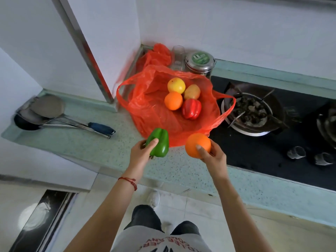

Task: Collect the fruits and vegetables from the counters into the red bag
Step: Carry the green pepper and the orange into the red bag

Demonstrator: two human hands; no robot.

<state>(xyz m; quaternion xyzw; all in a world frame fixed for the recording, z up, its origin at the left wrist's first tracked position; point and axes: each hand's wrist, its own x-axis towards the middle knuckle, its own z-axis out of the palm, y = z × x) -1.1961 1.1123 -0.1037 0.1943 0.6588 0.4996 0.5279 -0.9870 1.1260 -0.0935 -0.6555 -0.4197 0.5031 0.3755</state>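
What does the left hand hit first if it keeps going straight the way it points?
Probably the near rim of the open red plastic bag. The left hand, holding the green bell pepper, points up and slightly right toward it; depth from one view is uncertain.

bare forearms, red string bracelet (129, 181), grey printed shirt (160, 240).

The thin red plastic bag (156, 113) is translucent and crinkled, and the waxy green bell pepper (160, 142) at its near edge shines. Behind the bag, a round steel tin (199, 63) is polished beside a clear glass tumbler (177, 57). Left of the bag, the speckled pale-green stone counter (81, 140) looks matt.
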